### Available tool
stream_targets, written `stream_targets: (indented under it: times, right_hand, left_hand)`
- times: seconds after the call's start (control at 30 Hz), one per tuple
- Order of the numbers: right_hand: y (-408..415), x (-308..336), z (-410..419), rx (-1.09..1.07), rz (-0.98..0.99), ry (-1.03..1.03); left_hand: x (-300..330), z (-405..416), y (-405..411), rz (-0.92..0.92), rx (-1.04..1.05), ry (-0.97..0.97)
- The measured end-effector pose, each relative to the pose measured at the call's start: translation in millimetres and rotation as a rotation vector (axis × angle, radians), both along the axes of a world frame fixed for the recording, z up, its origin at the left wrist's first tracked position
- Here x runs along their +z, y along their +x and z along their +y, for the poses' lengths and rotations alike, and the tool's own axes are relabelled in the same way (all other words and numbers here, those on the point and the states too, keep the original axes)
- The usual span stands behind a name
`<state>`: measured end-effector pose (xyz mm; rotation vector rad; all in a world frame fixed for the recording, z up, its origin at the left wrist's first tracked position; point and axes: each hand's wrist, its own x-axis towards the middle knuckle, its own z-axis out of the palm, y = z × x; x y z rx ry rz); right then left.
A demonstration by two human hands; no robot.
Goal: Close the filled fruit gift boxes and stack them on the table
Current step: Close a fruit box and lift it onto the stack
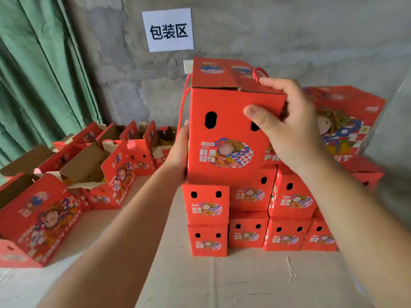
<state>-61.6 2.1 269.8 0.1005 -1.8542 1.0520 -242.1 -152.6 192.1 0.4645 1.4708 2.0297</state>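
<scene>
Hands (180, 152) (289, 127) grip boxy red cardboard gift box (224, 134) with twisted-cord handle (259, 73).

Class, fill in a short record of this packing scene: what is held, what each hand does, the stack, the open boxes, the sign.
held item: closed red gift box
left hand: flat against the box's left side
right hand: grips the upper right corner
stack: closed boxes, two tiers visible, under the held one
open boxes: left, flaps up
wall sign: 包装区
</scene>
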Motion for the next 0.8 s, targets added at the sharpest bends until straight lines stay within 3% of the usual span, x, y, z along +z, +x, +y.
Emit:
stream_targets:
  times: [0.13, 0.2, 0.33, 0.43, 0.8]
  right_hand:
    - [-53, -45, -5, -0.153, -0.234, 0.031]
    - [-62, -62, -13, -0.196, -0.243, 0.058]
    - [-69, -71, -15, -0.3, -0.249, 0.085]
    - [-69, -74, -24, -0.352, -0.247, 0.081]
    - [-80, -75, -36, -0.253, -0.365, -0.124]
  left_hand:
    - [-12, -1, -24, 0.108, 0.065, -0.137]
    - [-32, -7, -23, 0.168, 0.13, -0.173]
    - [-63, -19, 3, 0.463, 0.074, 0.055]
    - [-68, -19, 5, 0.717, 0.108, 0.013]
    - [-53, -1, -27, 0.696, 0.022, -0.308]
